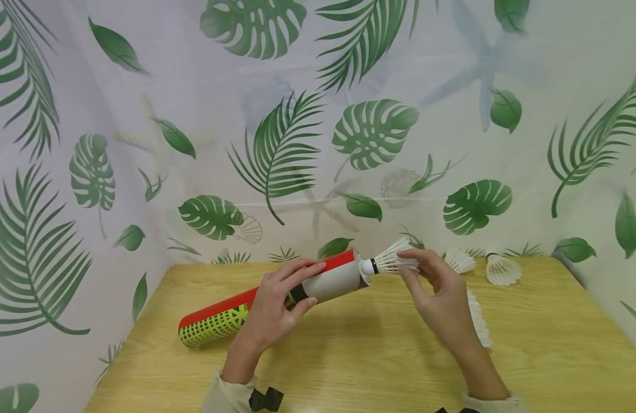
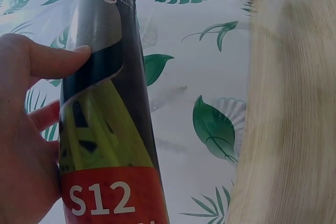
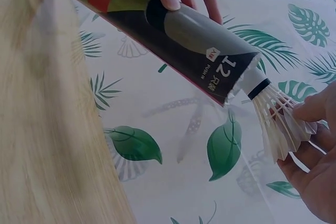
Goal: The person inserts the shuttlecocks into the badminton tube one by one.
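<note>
My left hand (image 1: 273, 301) grips a long shuttlecock tube (image 1: 333, 281) around its upper half, thumb on the near side. The tube is tilted, its closed-looking yellow-green end low at the left and its mouth raised toward the right. My right hand (image 1: 441, 295) pinches a white shuttlecock (image 1: 392, 259) by its feather skirt, between thumb and fingers. In the right wrist view the cork of this shuttlecock (image 3: 278, 116) is right at the tube's mouth, with the black band just outside the rim. The left wrist view shows "S12" printed on the tube (image 2: 113, 114).
Two more shuttlecocks lie at the back right of the wooden table (image 1: 348, 355): one beside my right hand (image 1: 459, 261) and another farther right (image 1: 502, 269). White feathers of a further shuttlecock (image 1: 478, 321) show behind my right wrist. A leaf-printed cloth (image 1: 297, 143) hangs behind the table.
</note>
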`<state>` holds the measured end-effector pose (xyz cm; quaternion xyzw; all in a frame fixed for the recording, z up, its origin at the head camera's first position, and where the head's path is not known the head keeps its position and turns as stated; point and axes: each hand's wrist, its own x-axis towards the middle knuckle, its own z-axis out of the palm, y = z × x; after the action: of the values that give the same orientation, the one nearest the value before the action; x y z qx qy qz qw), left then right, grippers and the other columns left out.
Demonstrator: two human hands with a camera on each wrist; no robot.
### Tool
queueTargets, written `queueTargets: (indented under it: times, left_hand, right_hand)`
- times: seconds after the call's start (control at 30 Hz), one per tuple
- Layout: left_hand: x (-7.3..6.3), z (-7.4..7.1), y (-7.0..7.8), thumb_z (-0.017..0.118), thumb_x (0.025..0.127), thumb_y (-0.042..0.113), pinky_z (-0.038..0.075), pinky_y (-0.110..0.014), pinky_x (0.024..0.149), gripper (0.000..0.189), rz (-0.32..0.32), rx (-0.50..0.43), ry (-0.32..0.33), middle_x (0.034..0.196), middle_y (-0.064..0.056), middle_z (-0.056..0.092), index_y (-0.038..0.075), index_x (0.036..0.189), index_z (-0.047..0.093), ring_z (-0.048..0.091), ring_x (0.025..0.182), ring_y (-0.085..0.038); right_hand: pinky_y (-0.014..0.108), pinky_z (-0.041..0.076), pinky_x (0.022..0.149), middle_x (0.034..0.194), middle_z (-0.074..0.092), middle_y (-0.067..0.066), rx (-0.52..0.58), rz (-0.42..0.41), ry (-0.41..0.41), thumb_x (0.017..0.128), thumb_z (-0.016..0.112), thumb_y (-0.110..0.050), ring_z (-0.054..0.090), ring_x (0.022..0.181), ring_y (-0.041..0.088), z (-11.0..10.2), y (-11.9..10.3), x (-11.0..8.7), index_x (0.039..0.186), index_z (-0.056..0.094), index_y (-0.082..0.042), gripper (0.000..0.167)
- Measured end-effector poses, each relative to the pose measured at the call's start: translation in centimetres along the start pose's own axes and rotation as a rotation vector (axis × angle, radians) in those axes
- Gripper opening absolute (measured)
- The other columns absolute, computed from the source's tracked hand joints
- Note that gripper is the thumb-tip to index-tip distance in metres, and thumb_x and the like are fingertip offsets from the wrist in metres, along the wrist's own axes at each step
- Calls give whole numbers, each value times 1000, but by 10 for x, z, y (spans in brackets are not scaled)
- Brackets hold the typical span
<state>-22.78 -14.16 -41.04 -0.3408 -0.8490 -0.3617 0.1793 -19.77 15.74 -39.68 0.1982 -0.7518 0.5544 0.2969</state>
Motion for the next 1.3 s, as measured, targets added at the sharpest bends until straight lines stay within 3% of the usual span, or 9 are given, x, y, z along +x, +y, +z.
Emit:
queueTargets:
  times: [0.33, 0.83, 1.1, 1.3]
  left_hand:
    - [-1, 3, 2, 79, 89, 14, 41, -55, 98, 61, -15, -22, -5, 144, 8, 55, 34, 144, 61, 53, 131, -18]
    - [0, 8, 5, 80, 89, 14, 40, -56, 102, 61, 8, -31, -28, 145, 7, 55, 33, 144, 61, 51, 134, -16]
    - [1, 10, 7, 80, 89, 15, 41, -56, 101, 60, 17, -39, -34, 145, 5, 56, 32, 143, 61, 52, 132, -14]
    - [0, 9, 8, 79, 89, 15, 40, -55, 101, 60, 10, -44, -38, 146, 5, 56, 33, 144, 61, 51, 133, -13]
  right_hand:
    - [20, 50, 95, 117, 69, 9, -18, -28, -13, 93, 65, 13, 67, 109, 5, 14, 0, -4, 116, 70, -1, 28]
    - [20, 51, 93, 116, 72, 5, -45, -15, -90, 93, 68, 10, 70, 109, 25, 23, -1, -8, 117, 71, -5, 28]
    - [19, 51, 91, 118, 71, 5, -41, 25, -133, 95, 67, 8, 69, 110, 24, 23, -2, -8, 118, 70, -7, 28]
    - [20, 52, 90, 119, 71, 10, 45, 78, -156, 99, 63, 3, 70, 107, 16, 22, -2, -8, 121, 69, -6, 24]
